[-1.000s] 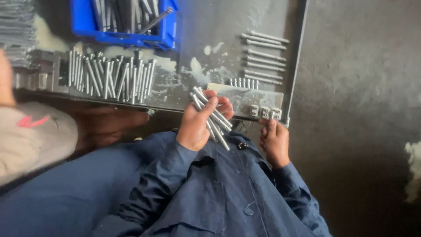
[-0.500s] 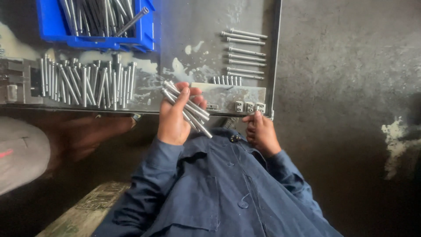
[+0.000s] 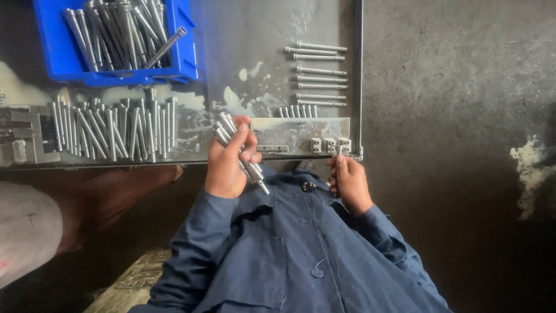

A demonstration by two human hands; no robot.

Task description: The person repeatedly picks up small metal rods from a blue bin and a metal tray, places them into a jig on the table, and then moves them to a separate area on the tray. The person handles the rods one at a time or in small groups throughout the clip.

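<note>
My left hand [image 3: 223, 168] is closed around a bundle of several long metal rods [image 3: 231, 136], held slanted over the front edge of the metal table [image 3: 255, 35]. My right hand [image 3: 347, 182] sits at the table's front right corner, fingers pinched on a single thin rod [image 3: 339, 152] whose short tip shows just below a row of small metal blocks [image 3: 329, 145]. Both arms wear dark blue sleeves.
A blue bin [image 3: 63, 58] full of rods stands at the back left. A loose heap of rods [image 3: 113, 130] lies in front of it. Single rods [image 3: 318, 72] are laid out in a column at the right. Another person's leg [image 3: 26, 232] is at the left.
The view has shifted, so the table sits lower and further right in frame. My left hand has tilted the bundle more upright. My right hand has stayed by the small blocks.
</note>
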